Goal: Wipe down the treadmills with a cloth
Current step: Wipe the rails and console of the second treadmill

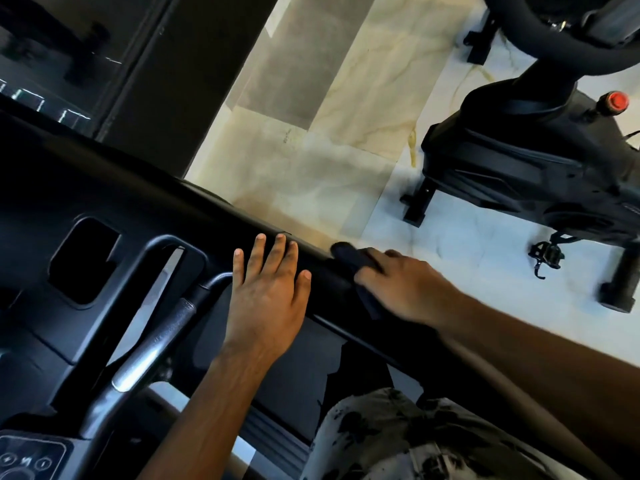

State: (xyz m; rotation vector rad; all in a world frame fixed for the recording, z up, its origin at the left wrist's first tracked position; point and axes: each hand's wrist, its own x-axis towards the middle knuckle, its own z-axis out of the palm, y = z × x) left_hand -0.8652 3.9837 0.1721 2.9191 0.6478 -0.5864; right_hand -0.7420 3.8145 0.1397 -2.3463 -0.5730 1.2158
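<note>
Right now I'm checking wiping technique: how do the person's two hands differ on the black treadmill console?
The left hand lies flat with fingers spread and straight, holding nothing. The right hand has fingers curled over a dark cloth, pressing it at the black treadmill console edge, nearer the pale marble floor. Both rest on the console's top rail.

Left hand [268,292]: laid flat, palm down, fingers straight and slightly spread.
Right hand [398,284]: fingers curled, a dark cloth [356,261] is gripped beneath them.
</note>
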